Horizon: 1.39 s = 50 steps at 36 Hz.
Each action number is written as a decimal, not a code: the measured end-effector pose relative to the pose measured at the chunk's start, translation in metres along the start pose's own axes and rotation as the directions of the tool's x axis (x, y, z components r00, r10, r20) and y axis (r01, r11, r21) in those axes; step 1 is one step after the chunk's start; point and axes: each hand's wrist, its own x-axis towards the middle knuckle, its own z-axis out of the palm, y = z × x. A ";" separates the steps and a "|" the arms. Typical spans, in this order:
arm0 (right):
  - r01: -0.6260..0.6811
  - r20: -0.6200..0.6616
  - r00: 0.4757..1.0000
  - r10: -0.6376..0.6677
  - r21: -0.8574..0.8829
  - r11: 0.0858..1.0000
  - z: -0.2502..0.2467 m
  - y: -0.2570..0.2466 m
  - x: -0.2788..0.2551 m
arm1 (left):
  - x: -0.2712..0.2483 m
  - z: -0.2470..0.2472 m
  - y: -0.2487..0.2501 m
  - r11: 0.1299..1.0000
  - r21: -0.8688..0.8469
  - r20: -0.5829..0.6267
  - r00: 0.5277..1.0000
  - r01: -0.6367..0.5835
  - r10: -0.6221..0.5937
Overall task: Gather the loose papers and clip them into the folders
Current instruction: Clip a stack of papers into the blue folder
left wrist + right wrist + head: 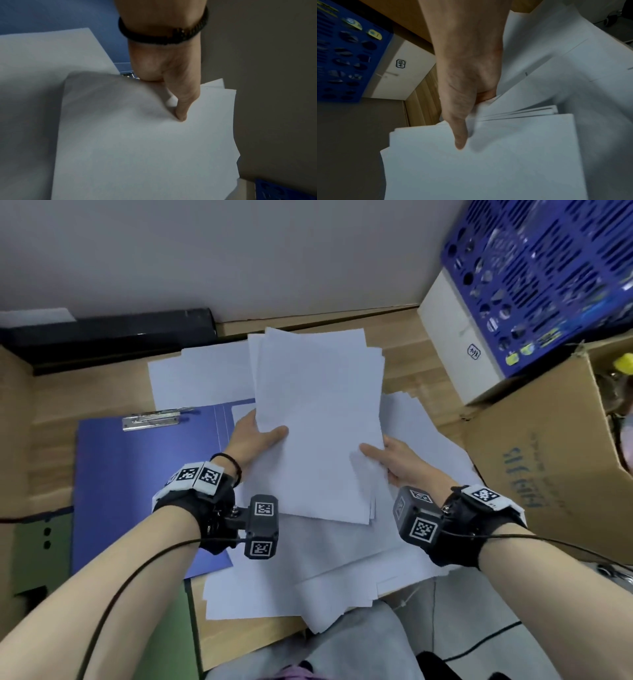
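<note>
I hold a stack of white papers lifted above the desk, its sheets slightly fanned. My left hand pinches its left edge, thumb on top, fingers hidden underneath; the left wrist view shows the same thumb pressing the stack of papers. My right hand pinches the right edge, thumb on the top sheet. An open blue folder with a metal clip lies on the desk at the left. More loose papers lie spread beneath the stack.
A brown cardboard box stands at the right, with a white box and a blue perforated basket behind it. A black bar runs along the back left. A sheet lies behind the folder. The wooden desk edge is near my lap.
</note>
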 end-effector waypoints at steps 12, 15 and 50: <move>-0.138 0.182 0.963 0.198 -0.297 0.945 0.013 0.002 0.006 | 0.004 -0.045 -0.022 0.997 -0.080 -0.426 0.904 -0.004 -0.030; -0.088 0.033 0.993 0.110 -0.394 0.915 0.012 0.003 0.015 | 0.000 -0.053 -0.020 0.999 -0.023 -0.517 0.856 -0.035 0.018; 0.547 -0.698 0.667 -0.262 0.219 0.808 0.002 -0.143 -0.009 | -0.009 -0.095 -0.030 0.923 0.167 -0.470 0.851 0.345 -0.233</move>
